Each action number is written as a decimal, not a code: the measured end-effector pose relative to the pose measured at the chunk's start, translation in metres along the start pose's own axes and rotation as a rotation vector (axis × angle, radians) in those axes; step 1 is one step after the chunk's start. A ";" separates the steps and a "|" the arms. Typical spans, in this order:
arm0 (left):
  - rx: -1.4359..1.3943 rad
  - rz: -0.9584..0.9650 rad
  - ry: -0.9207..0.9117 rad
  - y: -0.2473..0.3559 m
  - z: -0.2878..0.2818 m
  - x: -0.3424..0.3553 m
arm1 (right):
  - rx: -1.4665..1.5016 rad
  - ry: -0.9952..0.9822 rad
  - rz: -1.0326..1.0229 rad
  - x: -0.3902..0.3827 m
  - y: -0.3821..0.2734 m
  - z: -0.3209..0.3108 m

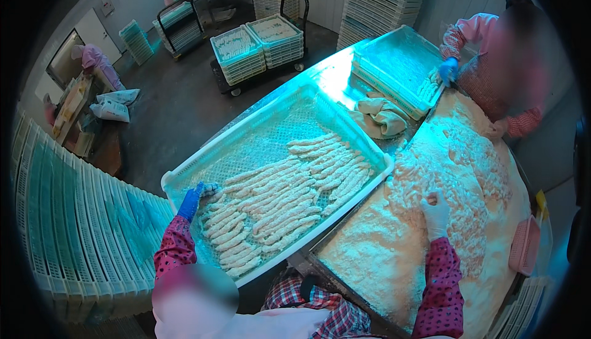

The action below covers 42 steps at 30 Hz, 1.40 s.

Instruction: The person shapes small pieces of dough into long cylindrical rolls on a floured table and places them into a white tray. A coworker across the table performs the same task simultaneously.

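Note:
My left hand (pixel 192 201), in a blue glove, is at the left side of a large white mesh-bottomed tray (pixel 246 148). Its floury fingertips are closed at the end of a flour-coated strip, partly hidden by the glove. Rows of pale, flour-coated strips (pixel 286 194) lie side by side across the tray's near and right parts. My right hand (pixel 436 216), white with flour, is over a heap of flour (pixel 394 246) right of the tray. Its fingers are curled; anything inside them is too small to make out.
A co-worker's blue-gloved hand (pixel 449 71) is at strips in another tray (pixel 394 62) across the table. A crumpled cloth (pixel 381 117) lies between the trays. Stacked trays (pixel 92 216) stand at left; a pink basket (pixel 524 245) sits at right. A loaded trolley (pixel 261 65) is beyond.

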<state>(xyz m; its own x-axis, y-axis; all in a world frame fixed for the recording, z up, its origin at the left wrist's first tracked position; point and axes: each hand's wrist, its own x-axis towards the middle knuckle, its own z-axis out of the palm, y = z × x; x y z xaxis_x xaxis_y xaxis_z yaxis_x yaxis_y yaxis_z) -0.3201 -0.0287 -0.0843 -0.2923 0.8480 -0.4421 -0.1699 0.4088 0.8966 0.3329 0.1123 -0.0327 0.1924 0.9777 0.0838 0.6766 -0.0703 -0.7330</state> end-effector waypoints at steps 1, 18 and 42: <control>-0.014 0.014 -0.085 0.002 0.000 0.000 | 0.171 0.014 0.030 0.003 0.011 -0.009; 1.101 0.576 0.028 0.005 -0.007 -0.057 | 0.547 0.002 0.217 -0.057 0.042 -0.080; 1.005 0.499 -0.081 -0.002 -0.026 -0.020 | 0.601 0.219 0.148 -0.069 0.011 -0.116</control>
<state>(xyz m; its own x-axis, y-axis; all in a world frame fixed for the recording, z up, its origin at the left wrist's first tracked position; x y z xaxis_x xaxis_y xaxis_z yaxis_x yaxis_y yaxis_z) -0.3385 -0.0557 -0.0782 -0.0470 0.9972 -0.0582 0.7956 0.0726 0.6015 0.4097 0.0209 0.0322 0.4367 0.8986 0.0420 0.1294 -0.0165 -0.9915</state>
